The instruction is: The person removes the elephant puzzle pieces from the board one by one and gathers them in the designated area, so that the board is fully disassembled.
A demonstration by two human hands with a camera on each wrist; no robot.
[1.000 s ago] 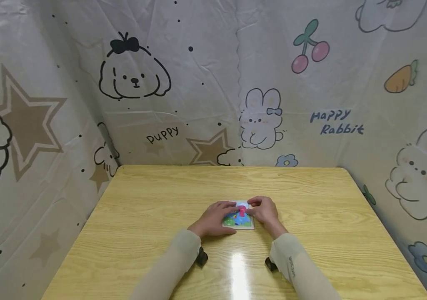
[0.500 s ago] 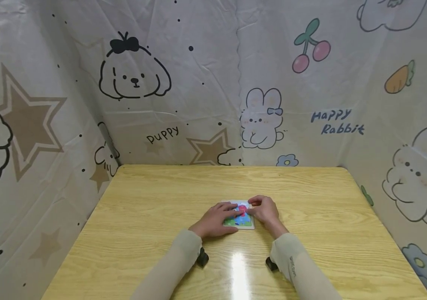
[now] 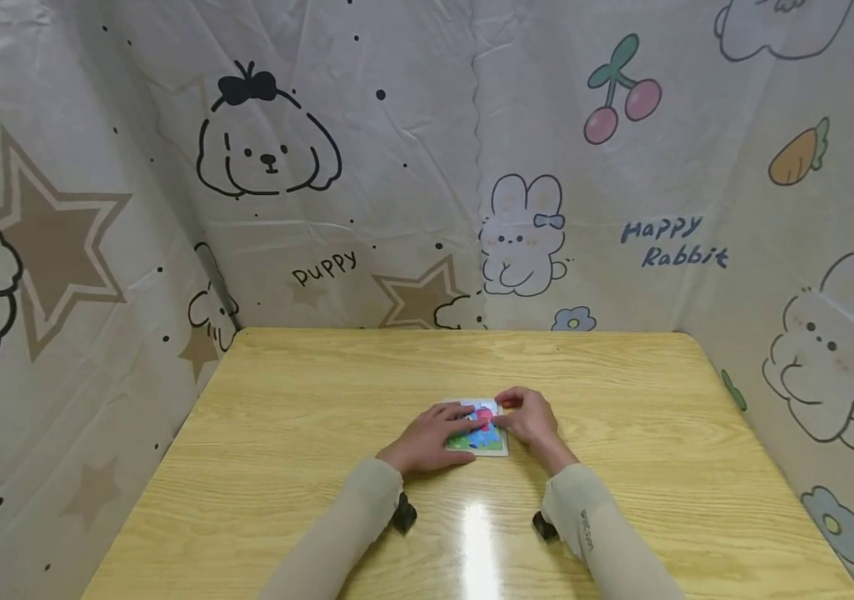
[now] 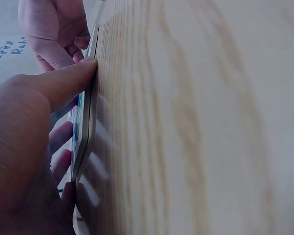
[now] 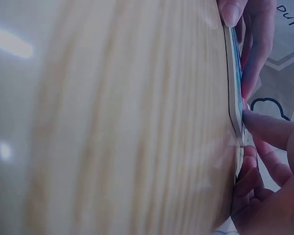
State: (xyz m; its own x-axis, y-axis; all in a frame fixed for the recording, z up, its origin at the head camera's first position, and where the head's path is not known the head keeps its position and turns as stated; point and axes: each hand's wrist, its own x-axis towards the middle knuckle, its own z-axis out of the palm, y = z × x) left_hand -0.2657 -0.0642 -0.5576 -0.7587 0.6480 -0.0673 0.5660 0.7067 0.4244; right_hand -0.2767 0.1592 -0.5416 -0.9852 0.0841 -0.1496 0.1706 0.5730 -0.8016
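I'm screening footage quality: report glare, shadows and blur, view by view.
Head: a bright glare streak on the table, nearer than the picture board; left wrist: left hand dim, dark and pale bands beside the board, grain blurred; right wrist: two glare spots at the left, grain soft.

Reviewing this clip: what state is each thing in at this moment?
Board: flat on the table, picture side up, partly covered.
Left hand: fingers across the board, thumb at its near edge.
Right hand: thumb and bent fingers at the board's right edge.
Table: reflecting light.
Cloth: hanging, creased.
Sleeves: down to the wrists.
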